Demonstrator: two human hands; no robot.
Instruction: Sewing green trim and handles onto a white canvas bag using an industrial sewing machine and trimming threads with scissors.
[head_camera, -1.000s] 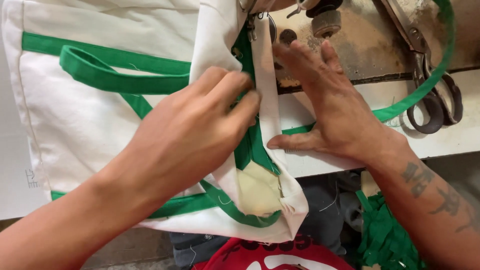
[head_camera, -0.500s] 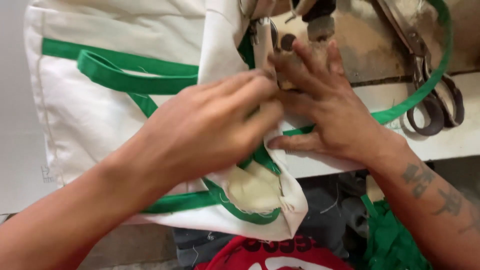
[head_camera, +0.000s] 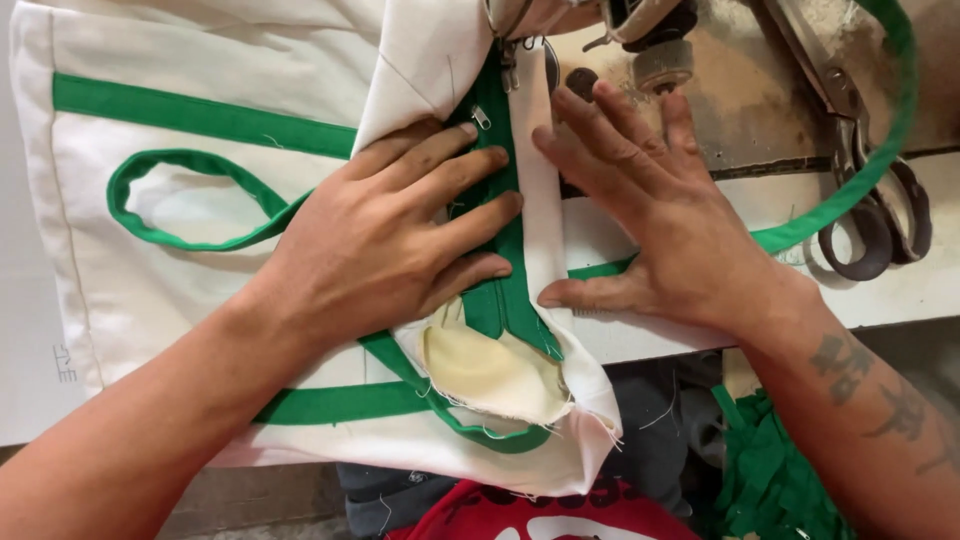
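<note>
Since the earlier frame, my left hand (head_camera: 400, 240) is spreading flat again, its curled fingers now lying open across the green zipper tape (head_camera: 505, 290), while my right hand (head_camera: 660, 220) is sliding slightly back from the needle area. Neither hand is gripping anything: both grips are open, palms and fingers pressing the white bag (head_camera: 200, 290) down onto the desk (head_camera: 900, 295). The bag is lying across the desk under the sewing machine's presser foot (head_camera: 510, 55), with the zipper tape running between my two hands toward it. Judging by the layout, the green trim (head_camera: 200, 115) and loop handle (head_camera: 190, 195) are already attached, while the zipper's lower end and cream lining (head_camera: 490, 370) are remaining loose. Scissors (head_camera: 870, 190) are lying at the right.
</note>
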